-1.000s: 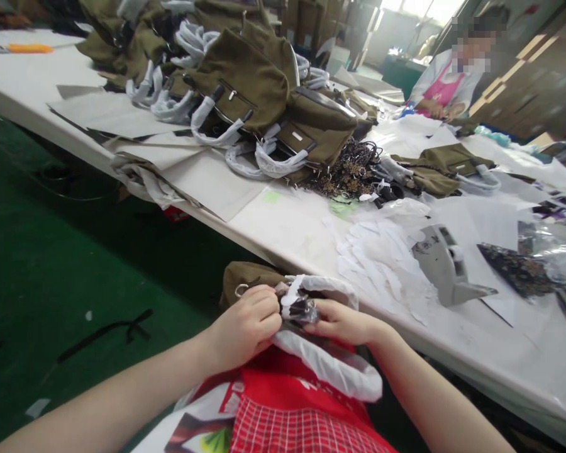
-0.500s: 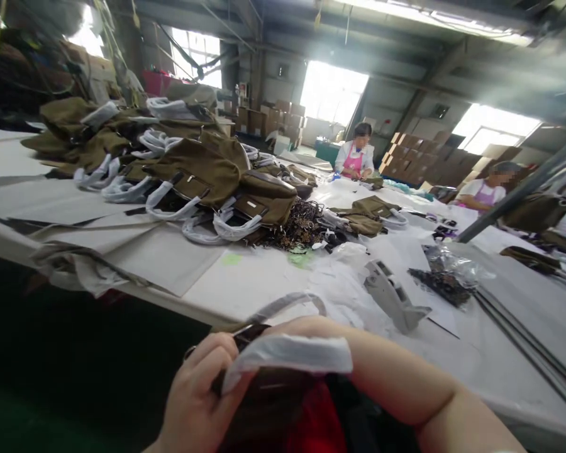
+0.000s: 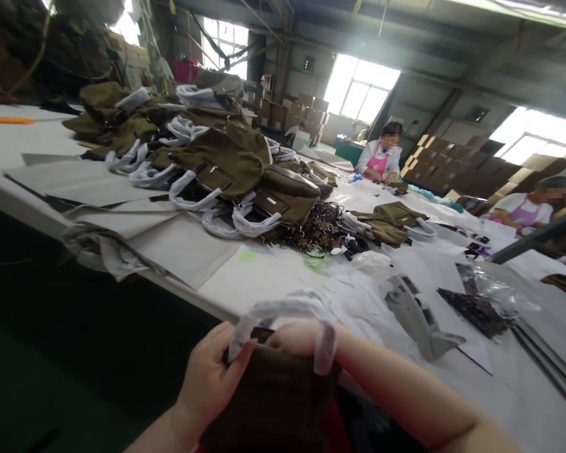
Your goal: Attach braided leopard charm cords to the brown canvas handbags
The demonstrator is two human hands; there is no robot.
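Note:
Close to my body at the bottom of the view is an olive-brown handbag point(image 3: 273, 390). Its handle point(image 3: 283, 309), wrapped in white film, arches over the top opening. My left hand point(image 3: 212, 365) grips the bag's left upper edge near the handle's base, thumb along the near side. My right hand point(image 3: 292, 338) reaches under the handle into the mouth of the bag. Its fingers are hidden inside, so what they touch cannot be seen.
A heap of similar handbags point(image 3: 231, 160) covers the left of the table, with dark corded tags point(image 3: 323, 229) beside it. A grey tape dispenser point(image 3: 419, 318) and a plastic bag of tags point(image 3: 481, 308) lie right. Two co-workers, one in a pink apron point(image 3: 376, 167), work beyond.
The view has swung left, so the table things sit further right. The bag's handle now stands upright over the opening, and more of the bag's body shows. My right hand stays at its mouth.

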